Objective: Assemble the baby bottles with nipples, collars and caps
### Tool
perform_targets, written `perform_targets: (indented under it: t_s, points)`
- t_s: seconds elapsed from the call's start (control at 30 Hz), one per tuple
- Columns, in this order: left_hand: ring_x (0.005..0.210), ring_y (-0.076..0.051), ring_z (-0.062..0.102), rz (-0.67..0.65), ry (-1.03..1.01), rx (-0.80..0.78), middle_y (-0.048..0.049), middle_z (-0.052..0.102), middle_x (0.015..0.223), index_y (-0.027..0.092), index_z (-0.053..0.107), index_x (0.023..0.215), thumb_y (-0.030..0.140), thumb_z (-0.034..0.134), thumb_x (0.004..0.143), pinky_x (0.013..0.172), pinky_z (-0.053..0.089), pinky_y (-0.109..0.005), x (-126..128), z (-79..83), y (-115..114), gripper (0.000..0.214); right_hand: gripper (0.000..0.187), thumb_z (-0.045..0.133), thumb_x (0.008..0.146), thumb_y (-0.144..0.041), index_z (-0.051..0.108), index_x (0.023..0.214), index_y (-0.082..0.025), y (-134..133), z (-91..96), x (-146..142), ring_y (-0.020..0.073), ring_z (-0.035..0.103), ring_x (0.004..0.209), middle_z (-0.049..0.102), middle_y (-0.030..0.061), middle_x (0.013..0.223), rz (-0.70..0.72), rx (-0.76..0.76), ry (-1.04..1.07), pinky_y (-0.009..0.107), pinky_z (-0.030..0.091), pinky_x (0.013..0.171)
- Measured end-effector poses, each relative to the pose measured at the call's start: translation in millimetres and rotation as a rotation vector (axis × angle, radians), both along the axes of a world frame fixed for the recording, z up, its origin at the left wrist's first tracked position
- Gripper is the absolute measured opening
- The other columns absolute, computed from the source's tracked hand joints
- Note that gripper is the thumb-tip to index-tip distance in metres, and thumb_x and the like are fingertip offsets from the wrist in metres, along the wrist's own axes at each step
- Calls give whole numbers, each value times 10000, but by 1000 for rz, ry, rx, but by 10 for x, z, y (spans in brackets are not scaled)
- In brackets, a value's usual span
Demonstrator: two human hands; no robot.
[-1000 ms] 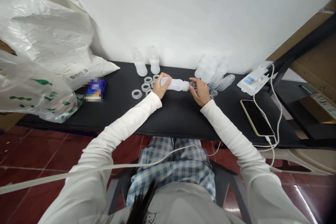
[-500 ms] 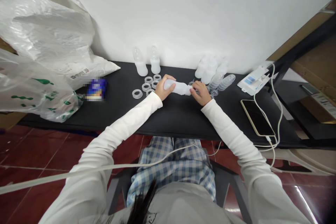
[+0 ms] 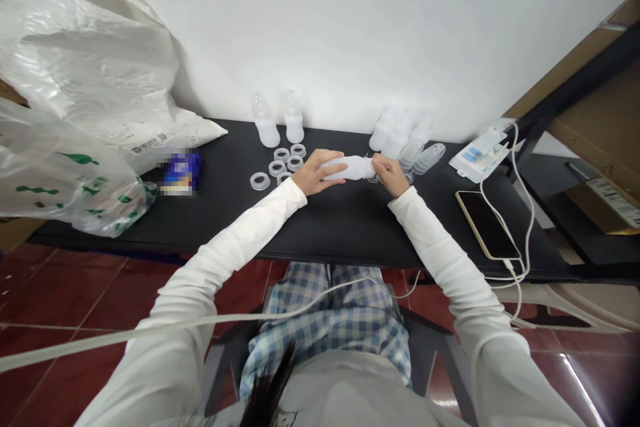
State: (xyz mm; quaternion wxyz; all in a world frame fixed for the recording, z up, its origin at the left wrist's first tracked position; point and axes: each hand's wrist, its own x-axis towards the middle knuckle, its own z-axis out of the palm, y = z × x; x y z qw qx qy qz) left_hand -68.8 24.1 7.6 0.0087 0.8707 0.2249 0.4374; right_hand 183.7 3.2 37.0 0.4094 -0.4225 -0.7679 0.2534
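A frosted white baby bottle (image 3: 353,167) lies on its side in the air above the table, its base to the left. My left hand (image 3: 316,172) is wrapped round its body near the base. My right hand (image 3: 390,173) is closed at the neck end; what its fingers cover there is hidden. Just left of my left hand lie several translucent screw rings (image 3: 278,167). Behind and right of my right hand are several clear domed caps (image 3: 429,158) and a group of white bottles (image 3: 393,131), partly hidden.
Two capped bottles (image 3: 269,127) stand by the wall. White plastic bags (image 3: 100,73) and a blurred blue packet (image 3: 181,172) are at the left. A phone (image 3: 487,225) with a white cable and an open white box (image 3: 480,155) lie at the right of the black table (image 3: 345,227).
My right hand has shifted slightly right and its fingers have curled into a tighter grip at the bottle's neck end. The left fingers have stretched further along the bottle.
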Motion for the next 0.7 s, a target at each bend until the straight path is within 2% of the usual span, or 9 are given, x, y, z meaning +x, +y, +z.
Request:
perform_targets:
  t_s: [0.07,0.13,0.23,0.33,0.4,0.53,0.63,0.7]
  points:
    - [1132,-260,634,4,14,-14,-98,673,1130,275,679,1053,512,619,899,976,527,-495,-15,23,7,289,658,335,857,-833,549,730,-224,17,-3,18,169,524,732,518,13,750,-13,39,-26,322,468,709]
    - [1127,-252,630,19,-7,-29,-86,672,1123,292,683,1037,474,632,900,995,517,-482,-29,39,-2,233,632,295,922,-758,627,863,-224,23,6,55,209,576,887,573,56,889,-110,140,-72,376,488,842]
    - [1123,-261,620,102,-81,-54,-97,654,1154,286,669,1067,473,674,866,1004,504,-485,-30,45,-47,275,518,311,991,-585,653,1103,-214,36,37,179,286,528,1127,556,131,1141,-434,318,-198,528,383,1037]
    - [1134,-271,604,204,-168,-83,-109,636,1166,249,635,1113,494,687,842,1007,492,-495,-4,43,-95,370,438,451,958,-473,582,1259,-181,96,32,359,352,441,1219,464,190,1304,-772,358,-286,633,308,1041]
    - [1130,-268,599,228,-249,-103,-102,633,1145,234,611,1127,506,689,833,1014,482,-490,20,45,-114,407,416,497,934,-442,573,1237,-167,154,-1,464,372,415,1222,461,207,1305,-903,350,-305,661,306,1017]
    - [1088,-255,615,239,-392,-202,-90,638,1106,220,585,1124,536,687,826,1000,480,-456,56,59,-141,446,335,505,932,-463,593,1064,-168,197,-11,556,375,421,1180,558,191,1136,-957,324,-322,687,315,993]
    - [1059,-239,634,258,-478,-305,-87,654,1102,215,585,1106,582,653,835,966,495,-420,76,69,-164,461,353,519,928,-486,596,1061,-168,140,76,561,378,453,1142,591,173,1066,-994,335,-322,702,309,995]
    - [1041,-228,643,248,-538,-366,-82,663,1091,219,596,1079,610,633,836,947,505,-402,93,76,-175,462,362,491,941,-500,598,1081,-184,88,125,556,357,496,1080,598,158,1060,-984,423,-266,679,345,987]
